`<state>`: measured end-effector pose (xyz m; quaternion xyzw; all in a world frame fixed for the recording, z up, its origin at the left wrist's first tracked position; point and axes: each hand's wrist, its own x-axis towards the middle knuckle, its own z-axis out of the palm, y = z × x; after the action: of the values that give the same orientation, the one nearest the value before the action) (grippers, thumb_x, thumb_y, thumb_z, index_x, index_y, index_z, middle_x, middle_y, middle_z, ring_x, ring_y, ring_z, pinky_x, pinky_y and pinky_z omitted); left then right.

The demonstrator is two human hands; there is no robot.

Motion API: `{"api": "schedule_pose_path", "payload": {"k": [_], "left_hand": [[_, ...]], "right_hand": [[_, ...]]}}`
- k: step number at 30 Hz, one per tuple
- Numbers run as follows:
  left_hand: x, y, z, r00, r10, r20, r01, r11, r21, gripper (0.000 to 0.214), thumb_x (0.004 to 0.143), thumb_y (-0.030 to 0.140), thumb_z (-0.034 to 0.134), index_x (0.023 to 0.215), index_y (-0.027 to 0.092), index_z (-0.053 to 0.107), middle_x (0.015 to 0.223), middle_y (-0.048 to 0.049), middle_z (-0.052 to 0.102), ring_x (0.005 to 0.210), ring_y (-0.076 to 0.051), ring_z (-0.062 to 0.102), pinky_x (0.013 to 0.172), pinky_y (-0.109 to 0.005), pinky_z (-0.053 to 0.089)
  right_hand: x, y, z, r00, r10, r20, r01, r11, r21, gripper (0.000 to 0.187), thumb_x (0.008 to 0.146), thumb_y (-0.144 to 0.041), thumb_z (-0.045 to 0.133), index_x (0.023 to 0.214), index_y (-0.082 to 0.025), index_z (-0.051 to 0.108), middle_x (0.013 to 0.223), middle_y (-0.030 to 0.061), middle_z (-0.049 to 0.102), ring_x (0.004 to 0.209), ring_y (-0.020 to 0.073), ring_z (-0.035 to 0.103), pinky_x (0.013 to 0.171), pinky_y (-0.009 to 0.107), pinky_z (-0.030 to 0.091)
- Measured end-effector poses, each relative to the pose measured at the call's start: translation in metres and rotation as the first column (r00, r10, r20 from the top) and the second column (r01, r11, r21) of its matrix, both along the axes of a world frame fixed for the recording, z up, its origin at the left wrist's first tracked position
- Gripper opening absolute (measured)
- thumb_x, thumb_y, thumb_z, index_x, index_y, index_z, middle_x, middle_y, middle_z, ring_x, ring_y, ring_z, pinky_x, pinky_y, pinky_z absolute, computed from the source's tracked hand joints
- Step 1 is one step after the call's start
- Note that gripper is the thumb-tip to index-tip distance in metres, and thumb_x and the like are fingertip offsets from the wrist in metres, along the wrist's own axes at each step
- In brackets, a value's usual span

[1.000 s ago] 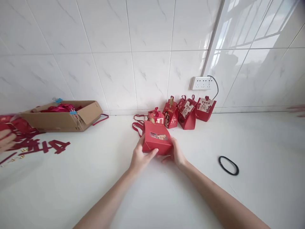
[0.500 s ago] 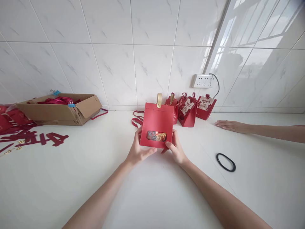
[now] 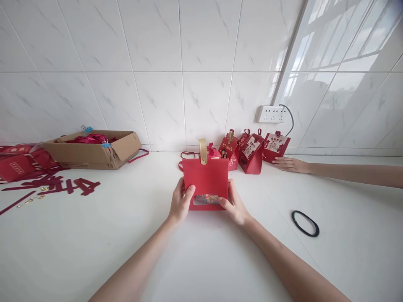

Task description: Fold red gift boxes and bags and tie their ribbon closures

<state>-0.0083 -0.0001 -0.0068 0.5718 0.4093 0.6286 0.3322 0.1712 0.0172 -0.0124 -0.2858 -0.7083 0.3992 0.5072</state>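
Left hand [image 3: 180, 204] and right hand [image 3: 235, 205] held 1 red gift box [image 3: 206, 178] between curled fingers [image 3: 189, 192]; white tabletop [image 3: 126, 235] met marble-veined wall tiles [image 3: 157, 105] bearing 1 socket panel [image 3: 272, 114].

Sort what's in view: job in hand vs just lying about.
Job in hand:
- red box with gold loop
- left hand and right hand, both holding it

Apparently just lying about:
- black ring
- cardboard box
- dark red strips

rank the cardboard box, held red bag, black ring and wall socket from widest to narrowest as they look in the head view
1. cardboard box
2. held red bag
3. black ring and wall socket: too alike in width to rank; the ring lies nearer the camera
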Motion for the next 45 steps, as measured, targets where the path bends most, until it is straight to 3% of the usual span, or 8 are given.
{"api": "schedule_pose_path", "payload": {"k": [10, 14, 19, 21, 24, 28, 35, 45], "left_hand": [[0.0, -0.004, 0.009, 1.0, -0.021, -0.02, 0.021, 1.0, 0.015, 0.04, 0.08, 0.049, 0.055, 0.104, 0.017, 0.055, 0.103, -0.0089, 0.063, 0.094, -0.022, 0.059, 0.078, -0.03, 0.048], [-0.001, -0.011, 0.014, 1.0, 0.003, 0.001, -0.003, 0.998, 0.069, 0.046, 0.074, 0.049, 0.061, 0.106, 0.018, 0.053, 0.103, -0.0086, 0.062, 0.093, -0.022, 0.06, 0.078, -0.031, 0.049], [0.004, -0.022, 0.031, 0.981, 0.164, -0.105, -0.161, 0.986, 0.034, 0.024, 0.075, 0.04, 0.064, 0.076, 0.017, 0.057, 0.069, -0.0001, 0.059, 0.063, -0.013, 0.055, 0.059, -0.023, 0.046], [0.008, -0.026, 0.036, 0.983, 0.131, -0.127, -0.127, 0.991, 0.036, 0.024, 0.075, 0.038, 0.063, 0.067, 0.018, 0.054, 0.061, 0.0018, 0.055, 0.057, -0.011, 0.051, 0.054, -0.022, 0.044], [0.011, -0.031, 0.041, 0.99, 0.013, -0.14, -0.01, 1.0, 0.019, 0.02, 0.075, 0.035, 0.063, 0.067, 0.018, 0.056, 0.061, 0.0022, 0.055, 0.054, -0.011, 0.05, 0.05, -0.021, 0.042], [0.014, -0.039, 0.046, 0.974, -0.066, -0.218, 0.077, 0.996, 0.041, 0.016, 0.075, 0.029, 0.061, 0.065, 0.018, 0.055, 0.059, 0.0024, 0.053, 0.051, -0.01, 0.048, 0.047, -0.021, 0.04], [0.022, -0.048, 0.051, 0.967, -0.022, -0.254, 0.058, 0.989, 0.133, 0.01, 0.075, 0.029, 0.063, 0.08, 0.02, 0.064, 0.075, -0.0004, 0.065, 0.065, -0.013, 0.059, 0.058, -0.023, 0.047], [0.023, -0.037, 0.051, 0.955, 0.084, -0.283, -0.049, 0.991, 0.128, 0.017, 0.076, 0.031, 0.063, 0.066, 0.018, 0.066, 0.057, 0.0029, 0.059, 0.052, -0.009, 0.052, 0.048, -0.018, 0.043]], "right_hand": [[0.002, 0.005, -0.001, 1.0, 0.004, -0.013, -0.004, 0.999, -0.034, 0.028, 0.083, -0.045, 0.051, 0.093, -0.023, 0.038, 0.097, 0.0058, 0.056, 0.091, 0.0211, 0.056, 0.078, 0.037, 0.049], [0.007, 0.005, 0.001, 0.988, 0.048, 0.147, -0.05, 0.999, 0.008, 0.023, 0.08, -0.036, 0.053, 0.091, -0.022, 0.039, 0.092, 0.0038, 0.057, 0.084, 0.0204, 0.057, 0.077, 0.038, 0.049], [0.007, 0.001, 0.006, 0.964, -0.004, 0.267, -0.051, 0.978, 0.2, 0.029, 0.078, -0.032, 0.054, 0.102, -0.02, 0.042, 0.102, 0.0086, 0.056, 0.093, 0.0235, 0.056, 0.083, 0.043, 0.047], [0.005, -0.005, 0.015, 0.981, -0.175, 0.082, 0.131, 0.914, 0.384, 0.027, 0.08, -0.032, 0.054, 0.101, -0.02, 0.041, 0.107, 0.0107, 0.053, 0.101, 0.0244, 0.054, 0.086, 0.045, 0.046], [0.002, -0.02, 0.034, 0.924, -0.365, -0.113, 0.356, 0.714, 0.603, 0.018, 0.083, -0.02, 0.053, 0.098, -0.022, 0.043, 0.105, 0.0093, 0.051, 0.101, 0.0222, 0.054, 0.083, 0.043, 0.049], [-0.003, -0.039, 0.051, 0.889, -0.455, -0.046, 0.286, 0.475, 0.832, 0.023, 0.082, -0.009, 0.056, 0.1, -0.022, 0.052, 0.096, 0.0072, 0.055, 0.087, 0.0184, 0.059, 0.068, 0.033, 0.054], [-0.001, -0.042, 0.053, 0.894, -0.447, -0.042, 0.276, 0.474, 0.836, 0.025, 0.082, -0.005, 0.057, 0.099, -0.023, 0.058, 0.087, 0.004, 0.06, 0.079, 0.0152, 0.062, 0.062, 0.027, 0.055], [-0.005, -0.033, 0.049, 0.873, -0.488, -0.017, 0.27, 0.453, 0.85, 0.03, 0.086, -0.003, 0.048, 0.104, -0.024, 0.061, 0.093, 0.0062, 0.056, 0.083, 0.0155, 0.06, 0.066, 0.029, 0.054]]}}
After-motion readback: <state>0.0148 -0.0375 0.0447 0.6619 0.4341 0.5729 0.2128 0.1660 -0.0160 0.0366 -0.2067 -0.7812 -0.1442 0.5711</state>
